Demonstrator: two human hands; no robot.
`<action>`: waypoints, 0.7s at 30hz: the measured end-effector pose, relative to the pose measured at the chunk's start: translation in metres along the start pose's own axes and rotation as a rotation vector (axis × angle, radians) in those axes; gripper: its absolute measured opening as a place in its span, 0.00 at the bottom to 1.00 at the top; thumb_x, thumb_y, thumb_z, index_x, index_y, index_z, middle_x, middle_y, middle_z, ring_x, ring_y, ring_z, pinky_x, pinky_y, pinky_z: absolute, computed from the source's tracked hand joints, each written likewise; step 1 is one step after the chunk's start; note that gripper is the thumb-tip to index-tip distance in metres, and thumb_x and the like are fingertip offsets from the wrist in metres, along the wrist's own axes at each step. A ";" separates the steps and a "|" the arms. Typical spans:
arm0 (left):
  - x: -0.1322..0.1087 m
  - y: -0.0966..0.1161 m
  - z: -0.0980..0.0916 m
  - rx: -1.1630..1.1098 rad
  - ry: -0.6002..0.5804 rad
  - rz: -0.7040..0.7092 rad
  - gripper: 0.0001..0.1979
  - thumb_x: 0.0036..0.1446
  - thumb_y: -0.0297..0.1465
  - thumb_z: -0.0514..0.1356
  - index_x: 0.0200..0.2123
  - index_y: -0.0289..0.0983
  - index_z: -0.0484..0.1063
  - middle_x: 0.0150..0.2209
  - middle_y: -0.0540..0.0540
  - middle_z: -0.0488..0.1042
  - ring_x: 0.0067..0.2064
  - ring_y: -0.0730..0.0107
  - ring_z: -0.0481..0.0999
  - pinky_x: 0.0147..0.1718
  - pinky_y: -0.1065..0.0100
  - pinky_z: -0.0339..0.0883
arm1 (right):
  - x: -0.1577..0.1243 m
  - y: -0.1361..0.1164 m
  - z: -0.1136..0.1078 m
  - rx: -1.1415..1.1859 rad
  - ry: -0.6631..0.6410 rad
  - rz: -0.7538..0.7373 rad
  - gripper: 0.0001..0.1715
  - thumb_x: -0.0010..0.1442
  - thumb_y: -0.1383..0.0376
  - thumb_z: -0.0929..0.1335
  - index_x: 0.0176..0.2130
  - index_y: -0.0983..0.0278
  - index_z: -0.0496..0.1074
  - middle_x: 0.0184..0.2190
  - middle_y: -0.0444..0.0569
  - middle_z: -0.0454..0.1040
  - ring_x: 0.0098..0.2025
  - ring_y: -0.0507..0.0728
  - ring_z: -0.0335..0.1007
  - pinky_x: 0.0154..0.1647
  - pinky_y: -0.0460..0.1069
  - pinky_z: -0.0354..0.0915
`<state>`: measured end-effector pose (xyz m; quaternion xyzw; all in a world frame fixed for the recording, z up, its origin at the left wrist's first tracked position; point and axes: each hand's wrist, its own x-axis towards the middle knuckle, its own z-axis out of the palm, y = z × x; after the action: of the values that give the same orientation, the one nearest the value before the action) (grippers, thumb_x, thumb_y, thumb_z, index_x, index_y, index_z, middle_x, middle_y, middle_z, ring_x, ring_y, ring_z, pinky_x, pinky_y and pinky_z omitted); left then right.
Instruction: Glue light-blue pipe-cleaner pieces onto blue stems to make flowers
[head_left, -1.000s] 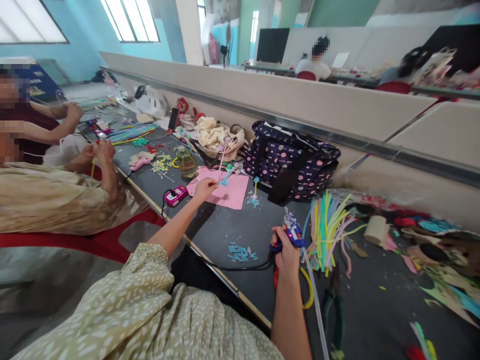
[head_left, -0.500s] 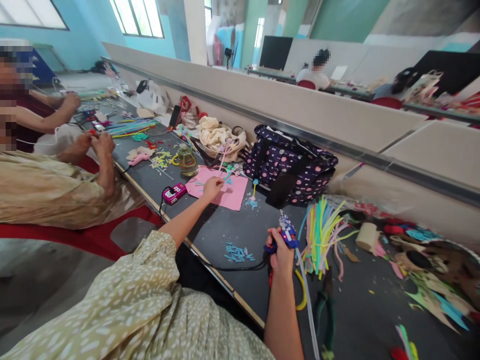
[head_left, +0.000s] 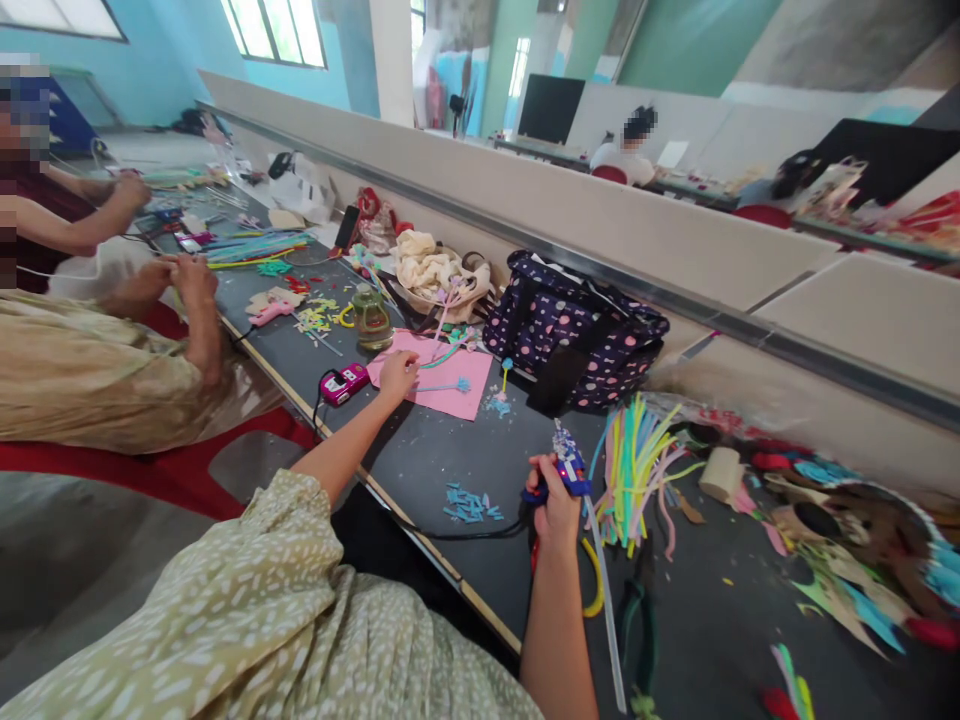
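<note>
My left hand (head_left: pixel 399 377) is above a pink sheet (head_left: pixel 469 405), fingers slightly apart, with nothing visible between them. Beside its fingertips lies a thin blue stem with a fluffy blue tip (head_left: pixel 463 384). A teal stem (head_left: pixel 452 353) rests on the sheet just beyond. My right hand (head_left: pixel 553 495) is wrapped round a blue hot glue gun (head_left: pixel 571 472), nozzle pointing up and away. A long clear glue stick (head_left: pixel 609 610) sticks out of its back end. Small cut blue pieces (head_left: pixel 471 503) lie left of the gun.
A patterned dark bag (head_left: pixel 577 335) stands behind. Right of the gun lie pastel pipe cleaners (head_left: pixel 634 475) and green-handled pliers (head_left: pixel 640 620). A glass jar (head_left: pixel 371 318) and a magenta device (head_left: pixel 343 384) are on the left. A co-worker's hands (head_left: pixel 191 280) are farther left.
My left hand has drawn back left across the pink sheet, its fingers loosening from a teal stem. The blue-tipped stem now shows clearly. My right hand keeps holding the glue gun.
</note>
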<state>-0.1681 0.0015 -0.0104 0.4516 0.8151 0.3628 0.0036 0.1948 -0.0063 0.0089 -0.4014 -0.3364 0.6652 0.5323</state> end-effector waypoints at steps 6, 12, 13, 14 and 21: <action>-0.033 -0.022 -0.021 0.065 0.004 -0.026 0.10 0.59 0.28 0.54 0.39 0.37 0.75 0.41 0.41 0.76 0.45 0.58 0.73 0.46 0.60 0.64 | -0.002 0.002 0.001 -0.067 -0.038 -0.036 0.27 0.50 0.45 0.74 0.32 0.64 0.70 0.29 0.46 0.77 0.22 0.48 0.67 0.23 0.45 0.66; -0.046 -0.028 -0.021 0.108 -0.112 0.068 0.06 0.57 0.31 0.59 0.36 0.39 0.77 0.42 0.40 0.75 0.47 0.54 0.71 0.46 0.59 0.64 | -0.003 0.001 0.002 -0.010 -0.155 0.101 0.35 0.48 0.34 0.69 0.36 0.61 0.67 0.27 0.44 0.78 0.22 0.51 0.71 0.29 0.50 0.72; -0.046 -0.028 -0.019 0.114 -0.128 0.081 0.06 0.57 0.32 0.60 0.36 0.40 0.77 0.42 0.40 0.74 0.48 0.54 0.71 0.46 0.59 0.64 | -0.004 0.001 0.003 -0.018 -0.167 0.122 0.36 0.48 0.33 0.68 0.36 0.61 0.67 0.25 0.43 0.77 0.21 0.51 0.71 0.28 0.50 0.72; -0.045 -0.028 -0.017 0.120 -0.141 0.092 0.06 0.56 0.32 0.61 0.36 0.40 0.77 0.42 0.39 0.74 0.48 0.53 0.70 0.46 0.59 0.64 | -0.004 0.000 0.003 -0.032 -0.179 0.137 0.37 0.48 0.32 0.67 0.36 0.61 0.67 0.24 0.42 0.75 0.20 0.51 0.69 0.26 0.49 0.71; -0.041 -0.028 -0.006 0.147 -0.182 0.078 0.05 0.56 0.28 0.59 0.31 0.39 0.76 0.37 0.40 0.73 0.47 0.54 0.71 0.44 0.60 0.65 | -0.019 -0.004 0.006 -0.127 -0.166 0.154 0.27 0.46 0.45 0.76 0.31 0.62 0.68 0.19 0.38 0.71 0.14 0.46 0.57 0.17 0.45 0.61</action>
<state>-0.1658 -0.0414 -0.0358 0.5133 0.8176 0.2592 0.0302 0.1929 -0.0242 0.0184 -0.4025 -0.3890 0.7123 0.4235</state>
